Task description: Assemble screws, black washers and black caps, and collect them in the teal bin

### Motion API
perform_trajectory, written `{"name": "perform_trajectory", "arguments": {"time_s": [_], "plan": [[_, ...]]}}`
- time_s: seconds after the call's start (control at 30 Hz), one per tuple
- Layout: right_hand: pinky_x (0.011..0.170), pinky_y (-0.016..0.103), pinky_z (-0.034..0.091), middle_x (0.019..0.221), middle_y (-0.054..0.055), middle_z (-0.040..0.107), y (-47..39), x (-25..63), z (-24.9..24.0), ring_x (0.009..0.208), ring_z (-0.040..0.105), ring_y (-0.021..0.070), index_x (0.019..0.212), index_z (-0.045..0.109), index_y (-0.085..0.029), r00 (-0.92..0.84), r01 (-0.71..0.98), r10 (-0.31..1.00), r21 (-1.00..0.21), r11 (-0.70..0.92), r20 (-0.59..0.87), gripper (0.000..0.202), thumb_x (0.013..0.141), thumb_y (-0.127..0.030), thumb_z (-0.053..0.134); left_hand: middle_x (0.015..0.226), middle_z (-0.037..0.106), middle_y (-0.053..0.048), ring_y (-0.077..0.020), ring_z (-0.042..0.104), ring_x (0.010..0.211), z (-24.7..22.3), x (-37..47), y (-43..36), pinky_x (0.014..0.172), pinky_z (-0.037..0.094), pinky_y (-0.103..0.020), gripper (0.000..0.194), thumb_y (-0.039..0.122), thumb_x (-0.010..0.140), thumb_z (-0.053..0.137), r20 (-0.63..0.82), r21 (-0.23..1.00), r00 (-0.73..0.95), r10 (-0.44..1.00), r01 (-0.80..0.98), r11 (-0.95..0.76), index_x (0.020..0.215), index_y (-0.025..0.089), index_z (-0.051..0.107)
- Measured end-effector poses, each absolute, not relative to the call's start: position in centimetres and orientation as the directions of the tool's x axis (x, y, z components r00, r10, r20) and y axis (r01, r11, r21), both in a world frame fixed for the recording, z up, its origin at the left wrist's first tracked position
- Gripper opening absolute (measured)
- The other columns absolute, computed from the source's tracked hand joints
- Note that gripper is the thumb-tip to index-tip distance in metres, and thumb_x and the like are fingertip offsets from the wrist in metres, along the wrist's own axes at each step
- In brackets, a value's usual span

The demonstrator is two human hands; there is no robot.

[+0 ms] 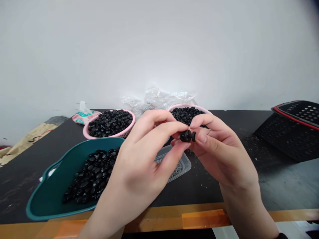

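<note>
My left hand (pixel 147 156) pinches a small black plastic piece (pixel 185 135) between thumb and fingers, in front of the middle of the table. Just right of it, my right hand (pixel 224 149) grips the small round black end (pixel 193 136) with thumb and fingertips. A thin neck joins the two black parts, which lie in line, level with each other. Below the hands is a clear plastic tray (pixel 185 165) with small metal pieces, partly hidden by my left hand.
A teal scoop-shaped bin (pixel 54 196) of black pieces stands at left. Behind are two pink baskets (pixel 86 132) (pixel 184 106) of black parts, and clear plastic bags (pixel 161 98). A black basket (pixel 289 136) with a red rim is at right. Orange tape (pixel 204 219) lines the front edge.
</note>
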State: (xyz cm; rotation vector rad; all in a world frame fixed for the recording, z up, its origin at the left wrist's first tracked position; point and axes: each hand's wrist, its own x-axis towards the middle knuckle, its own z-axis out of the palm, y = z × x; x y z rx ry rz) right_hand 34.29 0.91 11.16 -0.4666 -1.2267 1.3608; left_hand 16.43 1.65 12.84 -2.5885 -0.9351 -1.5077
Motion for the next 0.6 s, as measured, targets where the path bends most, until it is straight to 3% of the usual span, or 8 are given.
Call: {"name": "perform_trajectory", "arguments": {"time_s": [0.33, 0.47, 0.6], "plan": [[0.082, 0.030, 0.056, 0.094, 0.000, 0.072, 0.1, 33.8, 10.6, 0.084, 0.069, 0.0147, 0.099, 0.071, -0.026, -0.141, -0.464, 0.904, -0.833, 0.301, 0.405, 0.008, 0.101, -0.022, 0.064, 0.118, 0.064, -0.002, -0.0169, 0.061, 0.112, 12.9, 16.3, 1.0, 0.101, 0.055, -0.031, 0.023, 0.012, 0.096, 0.067, 0.814, 0.249, 0.346, 0.468, 0.520, -0.817, 0.115, 0.024, 0.066], [0.083, 0.032, 0.057, 0.088, 0.000, 0.071, -0.2, 33.1, 10.7, 0.089, 0.071, 0.0185, 0.096, 0.065, -0.027, -0.141, -0.498, 0.921, -0.830, 0.251, 0.363, 0.004, 0.100, -0.027, 0.065, 0.117, 0.065, -0.002, -0.0174, 0.061, 0.113, 12.7, 16.5, 1.1, 0.101, 0.056, -0.032, 0.023, 0.010, 0.095, 0.067, 0.820, 0.244, 0.330, 0.467, 0.537, -0.808, 0.114, 0.024, 0.066], [0.083, 0.035, 0.060, 0.096, 0.003, 0.071, -0.3, 32.3, 10.7, 0.102, 0.071, 0.0226, 0.095, 0.057, -0.028, -0.173, -0.559, 0.926, -0.807, 0.188, 0.335, 0.009, 0.100, -0.032, 0.063, 0.116, 0.066, -0.002, -0.0193, 0.063, 0.111, 12.6, 16.9, 1.1, 0.098, 0.058, -0.037, 0.022, 0.010, 0.095, 0.066, 0.827, 0.230, 0.324, 0.458, 0.549, -0.804, 0.111, 0.025, 0.065]]}}
